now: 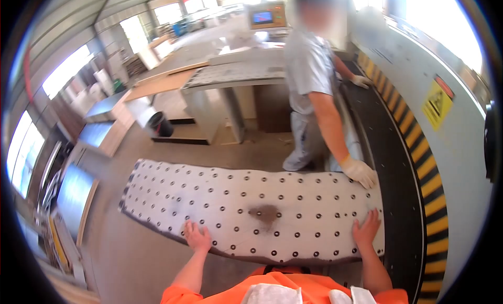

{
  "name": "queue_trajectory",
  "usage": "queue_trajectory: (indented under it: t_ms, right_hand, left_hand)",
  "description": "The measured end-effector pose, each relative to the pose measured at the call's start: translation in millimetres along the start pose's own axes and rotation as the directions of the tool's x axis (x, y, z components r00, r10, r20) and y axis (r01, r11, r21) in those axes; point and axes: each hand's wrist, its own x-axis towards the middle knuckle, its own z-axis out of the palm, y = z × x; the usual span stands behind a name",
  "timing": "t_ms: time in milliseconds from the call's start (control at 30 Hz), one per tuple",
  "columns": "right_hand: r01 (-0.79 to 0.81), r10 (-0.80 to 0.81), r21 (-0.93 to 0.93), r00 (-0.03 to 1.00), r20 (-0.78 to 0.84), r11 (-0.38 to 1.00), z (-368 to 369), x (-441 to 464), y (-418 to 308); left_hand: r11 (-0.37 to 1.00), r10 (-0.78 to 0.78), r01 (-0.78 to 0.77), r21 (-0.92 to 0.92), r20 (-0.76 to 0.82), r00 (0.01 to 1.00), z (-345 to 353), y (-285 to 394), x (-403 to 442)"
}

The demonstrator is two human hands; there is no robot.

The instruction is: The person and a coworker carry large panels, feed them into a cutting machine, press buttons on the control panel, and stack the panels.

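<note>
A pale worktable (309, 207) dotted with rows of dark round fittings stretches in front of me, with a brown worn patch near its middle. Flat on the table's near edge rests my left hand (198, 237), fingers apart and holding nothing. My right hand (367, 229) lies on the table's right end, close to the black machine bed, its fingers also stretched out with nothing in them. A co-worker's gloved hand (359, 172) touches the table's far right corner, beyond my right hand.
The co-worker (309, 79) stands across the table, another gloved hand on the black bed (390, 147). Yellow-black striping (432, 189) runs along the machine at right. Behind are a second table (238, 73), a dark bucket (161, 125) and a control screen (262, 17). Panels (76, 194) stack at left.
</note>
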Motion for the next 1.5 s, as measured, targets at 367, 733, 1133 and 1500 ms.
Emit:
queue_trajectory:
  t_ms: [367,733,1133,1500]
  right_hand:
    - [-0.072,0.071,0.021,0.996,0.046,0.997,-23.8,2.5,-15.4]
    - [-0.087,0.085,0.033,0.994,0.065,0.996,-34.7,5.1,-20.5]
    - [-0.024,0.023,0.015,0.996,0.081,1.0,-19.6,-15.1,-17.4]
    - [0.19,-0.189,0.014,0.965,0.181,0.982,-31.1,-147.3,-84.9]
  left_hand:
    - [1.0,0.017,-0.018,0.01,0.034,0.999,0.6,-2.4,1.2]
    - [0.999,0.01,-0.012,0.04,0.064,0.998,-4.4,3.6,1.2]
    - [0.998,0.029,-0.031,0.049,0.032,0.999,-4.1,0.4,-1.1]
    - [0.999,0.046,-0.046,-0.013,0.049,0.998,-7.4,-2.2,-2.1]
